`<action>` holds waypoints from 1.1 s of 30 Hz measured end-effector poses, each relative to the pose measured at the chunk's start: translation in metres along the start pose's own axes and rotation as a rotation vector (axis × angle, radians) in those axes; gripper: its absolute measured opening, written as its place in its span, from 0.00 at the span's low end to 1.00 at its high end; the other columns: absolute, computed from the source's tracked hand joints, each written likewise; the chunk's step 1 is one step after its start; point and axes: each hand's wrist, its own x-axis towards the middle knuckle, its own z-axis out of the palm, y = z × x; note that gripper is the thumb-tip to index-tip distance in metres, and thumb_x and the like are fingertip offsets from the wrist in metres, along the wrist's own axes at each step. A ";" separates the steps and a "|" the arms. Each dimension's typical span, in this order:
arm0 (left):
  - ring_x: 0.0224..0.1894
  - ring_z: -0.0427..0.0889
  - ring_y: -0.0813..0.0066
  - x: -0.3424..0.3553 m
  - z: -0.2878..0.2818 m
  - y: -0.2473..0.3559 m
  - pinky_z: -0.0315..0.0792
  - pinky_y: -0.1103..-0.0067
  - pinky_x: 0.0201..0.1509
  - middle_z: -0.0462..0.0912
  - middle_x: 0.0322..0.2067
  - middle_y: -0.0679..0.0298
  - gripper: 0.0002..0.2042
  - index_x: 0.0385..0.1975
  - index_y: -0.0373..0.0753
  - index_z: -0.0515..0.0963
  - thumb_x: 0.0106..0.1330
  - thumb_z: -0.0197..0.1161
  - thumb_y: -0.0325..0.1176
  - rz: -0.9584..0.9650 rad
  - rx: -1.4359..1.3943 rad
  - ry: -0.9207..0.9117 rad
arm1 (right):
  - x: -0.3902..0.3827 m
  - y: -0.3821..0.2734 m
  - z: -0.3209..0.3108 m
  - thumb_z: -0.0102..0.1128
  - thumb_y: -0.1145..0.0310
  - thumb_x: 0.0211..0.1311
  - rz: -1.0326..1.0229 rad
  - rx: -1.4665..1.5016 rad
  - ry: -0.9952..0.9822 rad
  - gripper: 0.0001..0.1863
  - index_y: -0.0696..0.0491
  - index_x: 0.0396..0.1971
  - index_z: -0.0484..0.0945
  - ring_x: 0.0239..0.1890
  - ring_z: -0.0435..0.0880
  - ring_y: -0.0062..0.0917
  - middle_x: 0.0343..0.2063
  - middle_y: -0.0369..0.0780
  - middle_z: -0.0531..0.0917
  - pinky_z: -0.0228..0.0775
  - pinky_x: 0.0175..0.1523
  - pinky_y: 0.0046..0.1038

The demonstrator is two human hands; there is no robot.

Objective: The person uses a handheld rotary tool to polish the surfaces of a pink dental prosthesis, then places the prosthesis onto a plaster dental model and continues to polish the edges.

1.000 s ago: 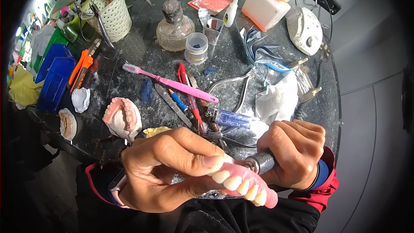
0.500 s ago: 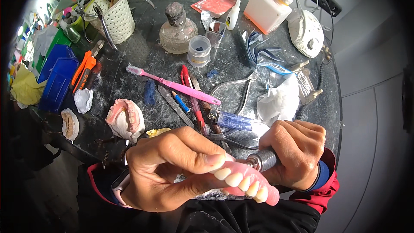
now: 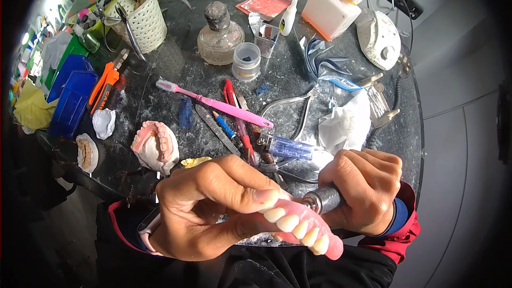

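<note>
Between the thumb and fingers of my left hand (image 3: pixel 213 208) is a pink denture (image 3: pixel 306 223) with a row of white teeth along its lower side. My right hand (image 3: pixel 365 189) is wrapped round a dark cylindrical handpiece (image 3: pixel 326 197), whose metal nose points left at the denture's upper edge. The tip of the handpiece is hidden behind the pink gum part, so I cannot tell whether it touches. Just beyond my hands lie a clear blue lighter (image 3: pixel 288 146) and a pink toothbrush (image 3: pixel 218 105).
Plaster jaw model (image 3: pixel 154 146) with pink gum stands left; beside it are a smaller cast (image 3: pixel 86 152) and orange-handled cutters (image 3: pixel 104 88). Farther back are a glass burner (image 3: pixel 220 37), a small jar (image 3: pixel 246 63), a plastic canister (image 3: pixel 329 10) and a white control box (image 3: pixel 378 40).
The denture has tilted slightly, its right end dipping lower. Both hands keep nearly the same place and grip.
</note>
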 end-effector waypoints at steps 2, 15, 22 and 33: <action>0.36 0.81 0.68 0.004 -0.003 -0.001 0.76 0.78 0.40 0.79 0.33 0.50 0.11 0.33 0.29 0.73 0.50 0.65 0.14 0.033 0.039 -0.035 | 0.000 0.000 0.001 0.66 0.45 0.37 -0.003 0.000 0.018 0.27 0.52 0.12 0.63 0.07 0.66 0.17 0.08 0.31 0.62 0.54 0.11 0.20; 0.37 0.81 0.67 0.005 -0.003 0.000 0.77 0.77 0.42 0.78 0.34 0.50 0.12 0.33 0.29 0.73 0.50 0.64 0.13 0.078 0.043 -0.072 | 0.003 0.005 -0.005 0.67 0.46 0.35 -0.024 -0.016 -0.010 0.26 0.51 0.12 0.64 0.07 0.66 0.18 0.09 0.31 0.63 0.54 0.12 0.20; 0.36 0.82 0.68 0.007 -0.006 0.002 0.77 0.78 0.39 0.79 0.33 0.50 0.12 0.32 0.30 0.73 0.49 0.65 0.14 0.067 0.127 -0.100 | 0.002 0.005 0.000 0.69 0.46 0.33 -0.012 -0.019 0.013 0.27 0.51 0.11 0.63 0.07 0.65 0.19 0.08 0.31 0.63 0.54 0.12 0.21; 0.36 0.82 0.69 0.005 -0.004 0.003 0.75 0.79 0.40 0.79 0.33 0.51 0.11 0.32 0.31 0.73 0.50 0.65 0.14 0.041 0.120 -0.070 | 0.002 0.001 -0.002 0.64 0.44 0.41 0.033 0.004 -0.038 0.25 0.53 0.14 0.68 0.09 0.67 0.24 0.09 0.34 0.66 0.54 0.16 0.23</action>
